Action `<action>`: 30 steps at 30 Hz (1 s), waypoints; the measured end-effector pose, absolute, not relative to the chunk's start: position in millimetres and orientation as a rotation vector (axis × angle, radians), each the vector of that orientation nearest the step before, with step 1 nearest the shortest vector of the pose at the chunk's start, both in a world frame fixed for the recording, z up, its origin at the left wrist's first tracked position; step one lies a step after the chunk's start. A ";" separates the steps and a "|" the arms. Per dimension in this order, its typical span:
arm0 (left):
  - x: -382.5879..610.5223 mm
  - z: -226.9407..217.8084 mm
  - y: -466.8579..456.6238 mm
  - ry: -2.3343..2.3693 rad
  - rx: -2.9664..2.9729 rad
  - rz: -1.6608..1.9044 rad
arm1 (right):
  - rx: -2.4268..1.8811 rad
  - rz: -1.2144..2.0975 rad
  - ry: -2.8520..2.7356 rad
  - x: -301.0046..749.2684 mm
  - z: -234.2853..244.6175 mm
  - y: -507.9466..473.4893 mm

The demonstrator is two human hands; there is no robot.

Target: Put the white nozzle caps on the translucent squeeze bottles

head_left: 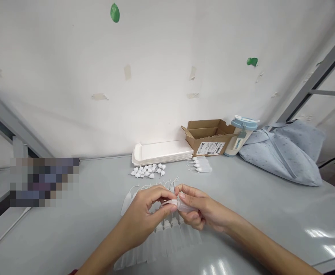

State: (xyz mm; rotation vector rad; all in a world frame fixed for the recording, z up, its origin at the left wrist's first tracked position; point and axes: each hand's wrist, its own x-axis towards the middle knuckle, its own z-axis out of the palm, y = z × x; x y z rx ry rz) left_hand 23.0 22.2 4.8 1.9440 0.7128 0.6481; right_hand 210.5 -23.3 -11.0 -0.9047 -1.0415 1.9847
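My left hand (146, 212) and my right hand (197, 208) meet above the grey table (256, 206), both closed. My right hand grips a small translucent plastic bottle (184, 206). My left hand's thumb and fingers pinch a small white cap (171, 203) at the bottle's neck. Under my hands lies a row of several similar bottles (167, 238), side by side. A heap of loose white caps (148, 171) sits farther back, and a few capped bottles (201, 164) lie to its right.
A stack of white trays (163, 151) lies against the wall. To its right stand an open cardboard box (209, 138), a lidded cup (241, 136) and a blue cloth bag (284, 152). A blurred patch covers the far left.
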 end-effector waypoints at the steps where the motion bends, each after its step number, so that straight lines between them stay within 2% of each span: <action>1: 23.1 5.1 21.9 0.682 1.962 0.680 | -0.905 1.971 -1.045 211.0 -10.7 -23.3; 4: 23.5 5.5 20.6 0.701 1.926 0.693 | -0.882 1.938 -1.077 212.3 -11.2 -23.5; 9: 26.2 0.0 18.1 0.874 1.794 0.503 | -0.870 1.839 -1.245 210.8 -12.1 -25.7; 14: 27.0 0.0 15.3 0.837 1.792 0.450 | -0.876 1.753 -1.324 210.0 -10.1 -27.6; 19: 24.6 7.8 14.7 0.776 1.924 0.486 | -0.883 1.755 -1.332 210.8 -10.8 -27.2; 25: 28.2 2.2 16.3 0.873 1.718 0.490 | -0.896 1.582 -1.396 204.1 -10.2 -31.0; 30: 27.6 1.9 16.0 0.764 1.889 0.540 | -0.857 1.653 -1.318 205.9 -11.1 -29.4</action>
